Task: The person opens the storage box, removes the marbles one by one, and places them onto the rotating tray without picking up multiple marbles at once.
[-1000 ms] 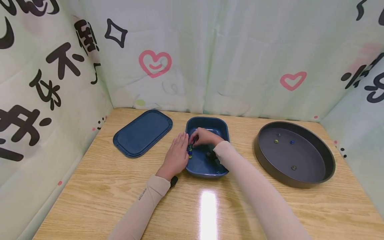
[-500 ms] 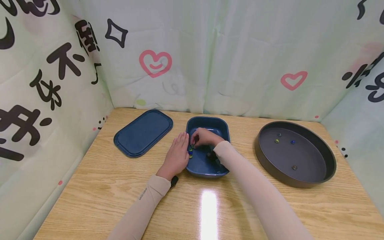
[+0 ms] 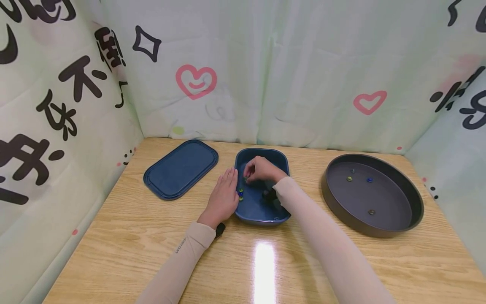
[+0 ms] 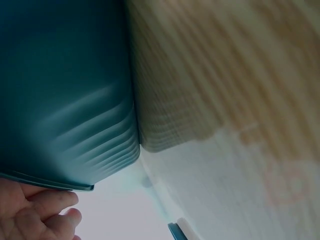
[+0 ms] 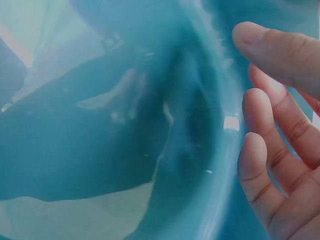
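Note:
A deep blue box point(image 3: 262, 210) stands in the middle of the table. Along its left inner wall lie a few small yellow-green and blue marbles point(image 3: 241, 194) in a short row. My left hand point(image 3: 225, 195) rests with straight fingers against the box's left rim; the left wrist view shows its fingertips by the rim point(image 4: 55, 186). Inside the box, my right hand point(image 3: 263, 169) pinches a small greenish marble point(image 3: 246, 179), mostly covered by the fingers. In the right wrist view the thumb point(image 5: 275, 50) and bent fingers show over the blue floor, the marble out of sight.
To the left lies a flat blue lid point(image 3: 181, 169). On the right stands a round dark grey pan point(image 3: 395, 230) with several marbles spread on its bottom. A patterned curtain point(image 3: 288, 84) closes the back and both sides of the wooden table point(image 3: 152, 245).
My right hand has moved slightly away from the marble row, toward the back of the box, with a marble at its fingertips. The row is shorter. My left hand has stayed put.

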Action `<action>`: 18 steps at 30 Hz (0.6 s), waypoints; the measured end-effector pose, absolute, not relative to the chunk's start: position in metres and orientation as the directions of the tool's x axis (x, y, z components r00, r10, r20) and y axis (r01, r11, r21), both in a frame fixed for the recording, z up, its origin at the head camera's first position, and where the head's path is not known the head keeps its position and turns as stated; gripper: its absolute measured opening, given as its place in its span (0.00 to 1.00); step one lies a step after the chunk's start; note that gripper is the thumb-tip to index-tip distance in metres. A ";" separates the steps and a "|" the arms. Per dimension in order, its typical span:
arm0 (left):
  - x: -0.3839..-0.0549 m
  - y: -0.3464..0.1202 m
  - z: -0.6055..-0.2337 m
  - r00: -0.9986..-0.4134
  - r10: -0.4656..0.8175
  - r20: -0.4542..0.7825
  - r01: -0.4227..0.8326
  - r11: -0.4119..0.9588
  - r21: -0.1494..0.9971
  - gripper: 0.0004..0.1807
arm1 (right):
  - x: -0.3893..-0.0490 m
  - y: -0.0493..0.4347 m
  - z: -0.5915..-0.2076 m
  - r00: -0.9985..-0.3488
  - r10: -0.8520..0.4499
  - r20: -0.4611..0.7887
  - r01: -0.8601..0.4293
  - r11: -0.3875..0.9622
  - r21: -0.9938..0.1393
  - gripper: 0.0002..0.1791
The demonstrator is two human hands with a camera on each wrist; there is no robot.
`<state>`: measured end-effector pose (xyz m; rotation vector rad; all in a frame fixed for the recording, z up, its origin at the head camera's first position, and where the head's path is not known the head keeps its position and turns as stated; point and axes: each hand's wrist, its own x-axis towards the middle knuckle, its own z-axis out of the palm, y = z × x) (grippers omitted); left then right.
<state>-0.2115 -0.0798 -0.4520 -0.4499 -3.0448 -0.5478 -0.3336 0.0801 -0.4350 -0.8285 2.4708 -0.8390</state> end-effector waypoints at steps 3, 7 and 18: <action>-0.212 -0.081 -0.453 -0.959 0.273 0.080 0.284 0.898 0.337 0.34 | -0.332 0.083 -0.430 -0.749 -0.646 -0.149 -0.402 0.622 -0.672 0.06; -0.212 -0.083 -0.453 -0.957 0.274 0.099 0.291 0.899 0.326 0.35 | -0.330 0.087 -0.422 -0.756 -0.647 -0.100 -0.403 0.580 -0.708 0.06; -0.209 -0.086 -0.448 -0.956 0.276 0.095 0.292 0.895 0.337 0.35 | -0.322 0.111 -0.402 -0.798 -0.600 0.051 -0.412 0.482 -0.773 0.10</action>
